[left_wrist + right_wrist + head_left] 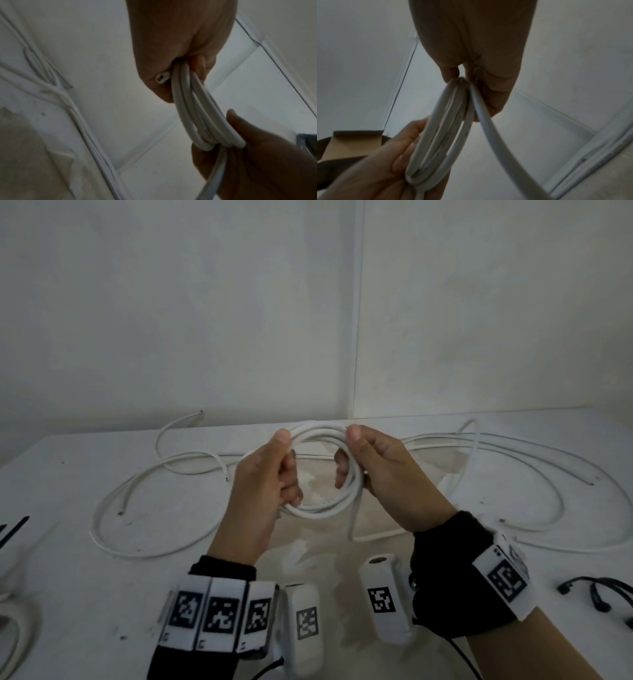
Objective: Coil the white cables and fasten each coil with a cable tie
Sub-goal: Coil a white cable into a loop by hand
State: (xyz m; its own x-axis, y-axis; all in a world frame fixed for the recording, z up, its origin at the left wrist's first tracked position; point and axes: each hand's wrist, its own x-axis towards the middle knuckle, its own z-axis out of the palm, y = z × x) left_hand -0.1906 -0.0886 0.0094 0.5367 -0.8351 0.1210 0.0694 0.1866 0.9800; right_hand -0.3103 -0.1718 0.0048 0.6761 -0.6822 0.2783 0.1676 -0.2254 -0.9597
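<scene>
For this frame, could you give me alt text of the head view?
Both hands, left hand and right hand, grip a round coil of white cable above a white table, its tail trailing down. Loose white cables and black cable ties lie around.

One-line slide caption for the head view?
Left hand and right hand hold a white cable coil above the table.

white table [102, 594] | wall [171, 302] behind | cardboard box [351, 146] | wrist markers [219, 614]
</scene>
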